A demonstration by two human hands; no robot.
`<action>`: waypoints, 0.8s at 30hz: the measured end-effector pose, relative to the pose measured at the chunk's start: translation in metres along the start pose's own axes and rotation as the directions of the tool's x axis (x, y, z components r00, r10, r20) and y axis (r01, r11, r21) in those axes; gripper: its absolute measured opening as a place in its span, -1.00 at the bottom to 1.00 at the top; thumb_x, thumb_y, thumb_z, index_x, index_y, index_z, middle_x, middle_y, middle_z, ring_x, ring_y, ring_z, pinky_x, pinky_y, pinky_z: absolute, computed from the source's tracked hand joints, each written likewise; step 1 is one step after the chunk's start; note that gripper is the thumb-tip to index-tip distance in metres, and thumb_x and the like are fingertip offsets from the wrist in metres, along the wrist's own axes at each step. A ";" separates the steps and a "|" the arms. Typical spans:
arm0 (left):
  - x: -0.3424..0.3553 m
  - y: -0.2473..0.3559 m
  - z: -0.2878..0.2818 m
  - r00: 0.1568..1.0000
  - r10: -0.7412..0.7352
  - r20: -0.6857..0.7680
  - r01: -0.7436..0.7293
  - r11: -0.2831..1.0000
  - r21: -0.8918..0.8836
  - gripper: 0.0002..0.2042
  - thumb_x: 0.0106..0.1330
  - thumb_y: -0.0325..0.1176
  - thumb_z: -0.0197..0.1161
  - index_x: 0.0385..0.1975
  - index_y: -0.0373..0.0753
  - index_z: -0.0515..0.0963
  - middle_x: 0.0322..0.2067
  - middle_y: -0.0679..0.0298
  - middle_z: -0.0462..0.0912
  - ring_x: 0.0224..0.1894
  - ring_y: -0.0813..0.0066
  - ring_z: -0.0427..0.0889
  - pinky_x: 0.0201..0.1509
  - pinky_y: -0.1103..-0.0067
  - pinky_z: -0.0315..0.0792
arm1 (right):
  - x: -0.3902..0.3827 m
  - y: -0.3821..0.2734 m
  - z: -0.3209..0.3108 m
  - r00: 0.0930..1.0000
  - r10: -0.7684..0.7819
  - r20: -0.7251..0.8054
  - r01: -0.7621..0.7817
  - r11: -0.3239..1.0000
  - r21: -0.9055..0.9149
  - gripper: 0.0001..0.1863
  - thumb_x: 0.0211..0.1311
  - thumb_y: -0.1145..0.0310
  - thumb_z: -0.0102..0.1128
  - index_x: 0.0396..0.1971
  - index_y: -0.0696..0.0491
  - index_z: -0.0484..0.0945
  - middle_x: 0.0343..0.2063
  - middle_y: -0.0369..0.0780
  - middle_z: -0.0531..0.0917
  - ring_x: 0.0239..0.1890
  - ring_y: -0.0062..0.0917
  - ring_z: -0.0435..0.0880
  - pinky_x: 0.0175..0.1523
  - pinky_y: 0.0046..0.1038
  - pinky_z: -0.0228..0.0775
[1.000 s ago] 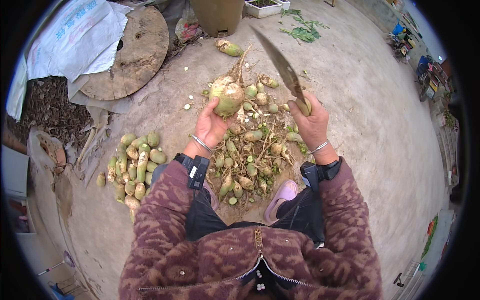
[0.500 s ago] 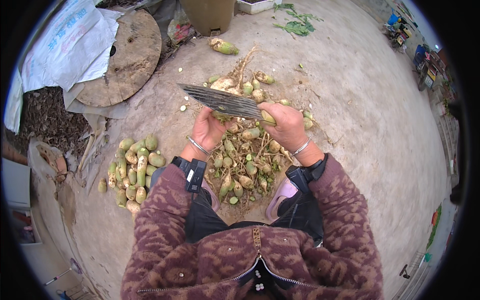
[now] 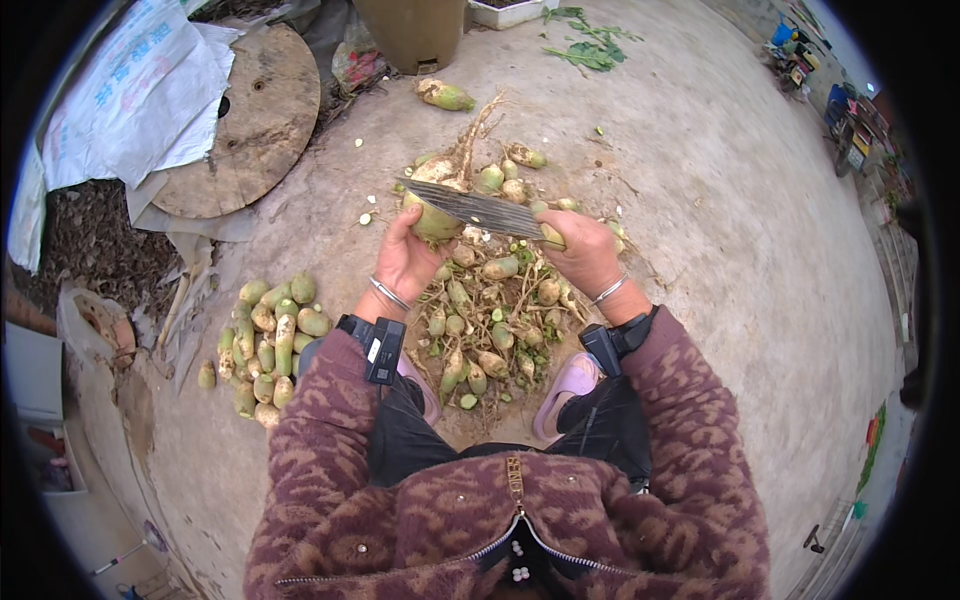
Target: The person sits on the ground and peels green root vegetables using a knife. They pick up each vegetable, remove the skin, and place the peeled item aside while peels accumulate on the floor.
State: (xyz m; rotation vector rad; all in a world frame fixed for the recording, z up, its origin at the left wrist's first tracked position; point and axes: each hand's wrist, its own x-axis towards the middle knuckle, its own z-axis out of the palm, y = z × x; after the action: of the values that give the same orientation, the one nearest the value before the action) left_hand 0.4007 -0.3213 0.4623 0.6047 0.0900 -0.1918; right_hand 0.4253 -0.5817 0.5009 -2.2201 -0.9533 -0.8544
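Note:
My right hand (image 3: 585,248) is closed round the pale handle of a broad cleaver (image 3: 475,212), whose dark, streaked blade points to the left. In my left hand (image 3: 408,258) is a green and white radish (image 3: 434,222), held with its leafy stub end toward me. The blade lies across the upper side of that radish; whether it has cut in cannot be made out. Just beyond the blade rests a large pale root (image 3: 437,168) with a long, branching tail. Between my feet spreads a heap of small radishes (image 3: 500,335) with stalks and leaf scraps.
A pile of green radishes (image 3: 265,340) lies to my left. One radish (image 3: 444,95) sits farther off near a brown pot (image 3: 412,35). Back left are a round wooden disc (image 3: 265,125) and white sacking (image 3: 130,100). Torn leaves (image 3: 595,50) lie on the concrete.
The cleaver has shifted to the right and its tip now sits at the radish. My left hand has turned the radish so more of its green side shows.

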 end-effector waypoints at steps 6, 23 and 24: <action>0.002 -0.013 0.000 1.000 0.016 -0.012 -0.016 1.000 0.025 -0.68 0.27 -0.23 0.20 0.00 -0.14 0.47 -0.03 0.28 0.60 0.04 0.36 0.53 0.13 0.25 0.39 | 0.008 -0.016 0.008 0.998 0.027 0.063 -0.032 0.996 0.083 -0.66 -0.15 0.51 0.35 -0.26 -0.01 0.58 -0.40 -0.20 0.66 -0.37 -0.35 0.67 -0.29 -0.42 0.52; 0.000 -0.011 0.001 0.997 0.033 -0.069 -0.025 0.993 0.114 -0.69 0.26 -0.28 0.13 0.00 -0.15 0.45 -0.04 0.23 0.59 0.02 0.30 0.54 0.05 0.33 0.42 | 0.008 -0.021 0.021 0.990 0.098 0.105 -0.105 0.993 0.060 -0.69 -0.06 0.37 0.36 -0.23 -0.06 0.56 -0.41 -0.25 0.65 -0.40 -0.35 0.66 -0.33 -0.38 0.51; 0.001 -0.012 0.002 0.998 0.019 -0.061 -0.012 0.994 0.107 -0.68 0.26 -0.28 0.14 0.00 -0.15 0.45 -0.04 0.22 0.59 0.02 0.29 0.54 0.05 0.33 0.42 | 0.009 -0.019 0.023 0.994 0.080 0.073 -0.086 0.993 0.083 -0.70 -0.05 0.36 0.36 -0.24 -0.05 0.56 -0.41 -0.25 0.65 -0.40 -0.36 0.67 -0.33 -0.39 0.51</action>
State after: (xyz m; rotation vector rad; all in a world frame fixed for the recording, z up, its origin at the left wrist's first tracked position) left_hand 0.3992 -0.3321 0.4576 0.7174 0.1358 -0.1637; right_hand 0.4232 -0.5504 0.4979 -2.2117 -0.9053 -0.6903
